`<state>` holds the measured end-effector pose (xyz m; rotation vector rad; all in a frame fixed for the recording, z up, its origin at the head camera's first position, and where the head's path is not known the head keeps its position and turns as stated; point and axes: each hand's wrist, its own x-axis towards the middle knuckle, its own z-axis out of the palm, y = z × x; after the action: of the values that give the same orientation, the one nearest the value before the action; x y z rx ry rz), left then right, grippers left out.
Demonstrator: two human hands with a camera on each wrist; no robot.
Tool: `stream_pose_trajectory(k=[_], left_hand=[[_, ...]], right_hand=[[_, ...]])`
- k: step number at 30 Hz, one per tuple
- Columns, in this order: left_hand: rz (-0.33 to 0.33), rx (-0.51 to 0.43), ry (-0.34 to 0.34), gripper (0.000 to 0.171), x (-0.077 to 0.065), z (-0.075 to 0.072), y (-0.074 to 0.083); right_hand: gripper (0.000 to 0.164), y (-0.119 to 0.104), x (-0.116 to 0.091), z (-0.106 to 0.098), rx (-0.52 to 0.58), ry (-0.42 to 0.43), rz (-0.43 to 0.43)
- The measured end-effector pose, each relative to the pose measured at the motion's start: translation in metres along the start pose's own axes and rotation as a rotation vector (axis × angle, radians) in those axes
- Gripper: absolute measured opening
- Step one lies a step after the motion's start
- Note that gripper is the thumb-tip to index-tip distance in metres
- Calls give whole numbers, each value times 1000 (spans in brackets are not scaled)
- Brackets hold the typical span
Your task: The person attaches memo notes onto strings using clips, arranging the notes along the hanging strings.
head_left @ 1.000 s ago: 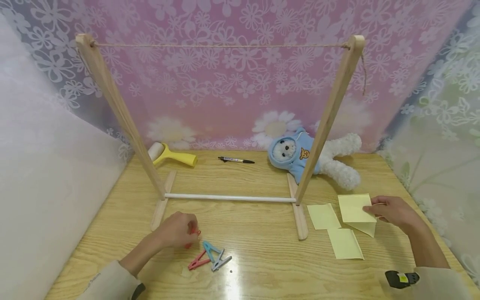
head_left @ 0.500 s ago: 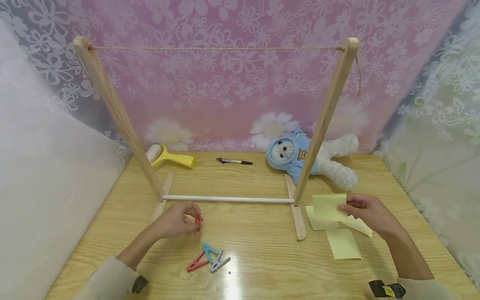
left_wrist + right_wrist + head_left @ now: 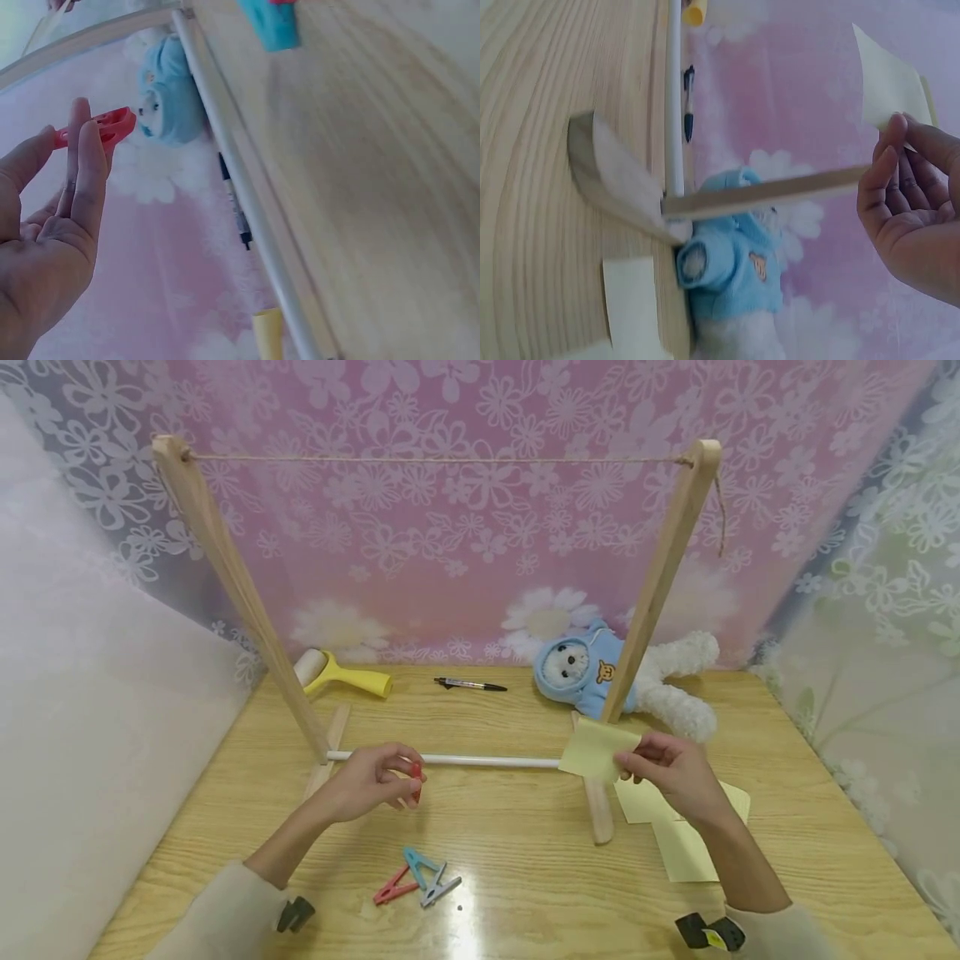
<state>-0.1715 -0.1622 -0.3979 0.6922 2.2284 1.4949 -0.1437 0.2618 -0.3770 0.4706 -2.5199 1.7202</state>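
My left hand [image 3: 372,783] pinches a red clothespin [image 3: 416,782] between thumb and fingers, in front of the white crossbar [image 3: 487,762]. In the left wrist view the red clothespin [image 3: 112,126] points away from the fingertips. A yellow sticky note [image 3: 596,750] is pinched by its right edge in my right hand [image 3: 671,772], held up in front of the right post's foot. Several more sticky notes [image 3: 684,852] lie on the table under that hand. Pink, teal and grey clothespins [image 3: 422,862] lie together near the front middle.
A wooden frame [image 3: 656,593] spans the table with a string [image 3: 442,460] tied between its post tops. Behind it are a yellow-handled lint roller [image 3: 348,677], a pen [image 3: 470,684] and a plush dog [image 3: 588,668] in a blue hoodie against the flowered backdrop.
The right hand has lifted the sticky note off the others and carried it left. The left hand has raised the red clothespin from near the other clothespins, moving it right and toward the crossbar.
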Motion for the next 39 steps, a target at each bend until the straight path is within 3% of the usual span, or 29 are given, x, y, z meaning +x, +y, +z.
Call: stream_pose_trajectory(k=[11,17,22,26,30,33,36,39], left_hand=[[63,110,100,40,7,-10,40],[118,144,180,37,6,-22,71],[237,245,286,32,1,-49,109],[354,321,428,29,-9,-75,145],[473,323,557,29,-23,-100,180],[577,263,584,29,-30,-119,201],[621,270,612,29,-33,-137,217],[599,353,680,29,-34,-151,230]], right_hand=[[17,-12,17,34,96,-27,-11],[20,-20,31,57,213,-47,-27],[13,-35,52,87,372,-85,-56],[9,-51,72,117,455,-134,-76],[10,-67,91,147,473,-207,-87],[13,-81,103,165,488,-213,-81],[13,-97,115,180,518,-182,-74],[20,-112,129,191,562,-143,-78]])
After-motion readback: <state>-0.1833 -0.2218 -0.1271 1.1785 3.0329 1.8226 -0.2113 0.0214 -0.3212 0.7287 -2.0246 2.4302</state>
